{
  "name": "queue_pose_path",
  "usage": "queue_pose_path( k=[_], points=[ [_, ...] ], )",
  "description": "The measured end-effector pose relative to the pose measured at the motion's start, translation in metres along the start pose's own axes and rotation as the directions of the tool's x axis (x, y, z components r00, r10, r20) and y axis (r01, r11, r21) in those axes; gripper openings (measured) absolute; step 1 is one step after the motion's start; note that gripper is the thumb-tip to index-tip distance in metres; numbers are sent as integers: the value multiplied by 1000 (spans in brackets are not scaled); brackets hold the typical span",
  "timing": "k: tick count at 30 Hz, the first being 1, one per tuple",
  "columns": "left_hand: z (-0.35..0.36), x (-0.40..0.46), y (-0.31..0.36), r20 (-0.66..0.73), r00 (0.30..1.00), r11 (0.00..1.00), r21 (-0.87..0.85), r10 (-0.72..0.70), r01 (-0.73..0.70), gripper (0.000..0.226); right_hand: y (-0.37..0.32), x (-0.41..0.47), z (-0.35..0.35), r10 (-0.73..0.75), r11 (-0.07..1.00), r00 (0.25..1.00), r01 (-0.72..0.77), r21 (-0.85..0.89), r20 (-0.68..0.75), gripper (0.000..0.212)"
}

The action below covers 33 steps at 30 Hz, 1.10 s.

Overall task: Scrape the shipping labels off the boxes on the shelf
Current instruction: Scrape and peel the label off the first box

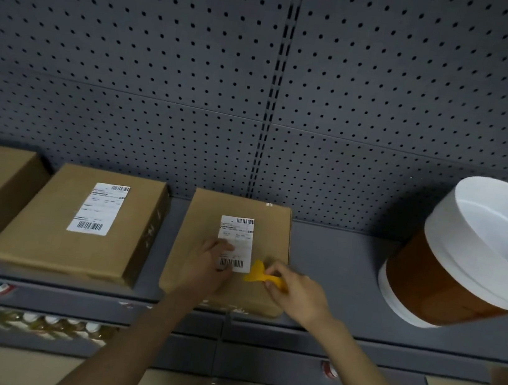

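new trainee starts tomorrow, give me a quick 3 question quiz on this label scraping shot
1. True or false: the right hand holds a yellow scraper.
2. Which box is being worked on: A) middle box B) rightmost box?
3. Fill in: the left hand rests on the ____ edge of the shipping label.

Key: 1 true; 2 B; 3 left

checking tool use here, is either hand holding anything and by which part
The right hand holds the yellow scraper by its handle end, blade toward the label. The left hand holds nothing; it presses flat on the box.
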<state>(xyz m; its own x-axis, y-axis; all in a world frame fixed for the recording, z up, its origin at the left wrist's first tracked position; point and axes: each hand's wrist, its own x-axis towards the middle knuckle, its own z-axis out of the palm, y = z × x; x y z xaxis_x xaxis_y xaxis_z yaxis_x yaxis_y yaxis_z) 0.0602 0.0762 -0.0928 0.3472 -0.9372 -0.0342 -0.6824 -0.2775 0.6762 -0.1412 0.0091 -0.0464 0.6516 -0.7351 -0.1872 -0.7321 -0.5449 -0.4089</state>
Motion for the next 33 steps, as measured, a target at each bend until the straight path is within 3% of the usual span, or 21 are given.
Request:
queue_pose_path(
  k=[15, 22, 33],
  points=[
    [-4, -2, 3, 27, 1000, 1000, -1, -6, 6, 39, -2, 9, 1, -43, 999, 998, 42, -31, -47, 16],
    [-13, -5, 9, 76, 991, 964, 236, 110, -125, 56, -5, 16, -9, -37, 999, 999, 36, 28, 17, 17],
    [1, -2, 25, -14, 990, 959, 253, 138, -130, 18, -6, 12, -12, -44, 999, 998, 44, 13, 33, 19]
  ],
)
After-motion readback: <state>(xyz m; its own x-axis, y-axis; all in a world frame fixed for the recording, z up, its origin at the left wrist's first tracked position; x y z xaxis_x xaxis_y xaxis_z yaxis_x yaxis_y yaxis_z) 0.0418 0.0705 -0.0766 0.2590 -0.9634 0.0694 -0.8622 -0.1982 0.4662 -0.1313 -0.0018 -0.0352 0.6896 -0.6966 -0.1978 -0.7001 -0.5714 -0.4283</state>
